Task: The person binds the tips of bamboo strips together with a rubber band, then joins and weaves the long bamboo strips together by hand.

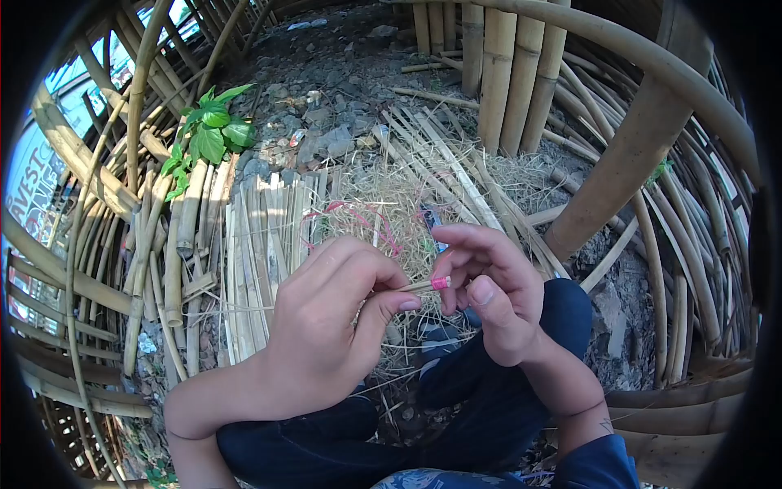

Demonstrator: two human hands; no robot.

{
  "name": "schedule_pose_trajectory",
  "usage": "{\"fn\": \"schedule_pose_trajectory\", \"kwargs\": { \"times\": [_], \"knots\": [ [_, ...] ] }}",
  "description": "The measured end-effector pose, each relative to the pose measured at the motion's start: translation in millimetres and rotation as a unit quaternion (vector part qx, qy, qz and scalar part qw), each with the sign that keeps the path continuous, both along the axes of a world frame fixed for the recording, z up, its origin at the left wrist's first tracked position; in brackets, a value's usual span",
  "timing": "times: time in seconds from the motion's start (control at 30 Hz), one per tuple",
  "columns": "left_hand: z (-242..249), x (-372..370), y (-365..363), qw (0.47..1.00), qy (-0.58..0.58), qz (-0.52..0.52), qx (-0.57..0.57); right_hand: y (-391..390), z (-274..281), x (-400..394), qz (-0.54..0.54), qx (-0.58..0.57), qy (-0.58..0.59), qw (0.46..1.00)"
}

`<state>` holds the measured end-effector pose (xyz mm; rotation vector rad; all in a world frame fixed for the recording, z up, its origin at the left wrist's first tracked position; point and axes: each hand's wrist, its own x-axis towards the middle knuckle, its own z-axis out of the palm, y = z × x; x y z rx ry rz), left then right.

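Observation:
My left hand [330, 314] pinches a thin bamboo stick [419, 286] between thumb and bent fingers. Around the stick's right end goes a band of pink string [441, 283]. My right hand [497, 293] is at that wrapped end, its fingertips close to the string and its thumb held apart from the fingers. Loose pink string [383, 228] lies on the shavings beyond my hands. A narrow dark and silver object [430, 216] shows just past my right fingers, its lower part hidden behind them.
Split bamboo strips [261, 228] lie in a row at left, with more strips [456, 175] beyond. Thick upright bamboo poles [521, 81] stand at back right, beside a slanting post [619, 163]. A leafy plant [213, 134] grows at left. Dry shavings [350, 183] cover the ground.

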<state>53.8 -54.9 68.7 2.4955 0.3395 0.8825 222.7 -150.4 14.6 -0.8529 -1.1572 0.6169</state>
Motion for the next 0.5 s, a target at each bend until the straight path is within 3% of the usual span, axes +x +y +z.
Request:
{"fn": "schedule_pose_trajectory", "kwargs": {
  "times": [0.07, 0.17, 0.4, 0.5],
  "knots": [
    [-2.1, 2.6, -2.0, 0.999, -0.028, 0.01, -0.012, 2.3, 1.7, 2.8, 0.145, -0.058, 0.095, 0.983],
    [-1.8, 2.7, -4.2, 0.999, -0.021, 0.005, -0.029, 2.4, -0.1, 10.7, 0.192, -0.109, 0.107, 0.969],
    [-0.3, 1.7, -2.7, 0.999, 0.007, -0.014, -0.034, 1.2, -0.3, 7.8, 0.149, -0.12, 0.135, 0.972],
    [2.2, 0.8, -2.7, 0.994, 0.031, -0.049, -0.089, 5.3, -5.9, 8.5, 0.219, -0.14, 0.183, 0.948]
  ]
}}
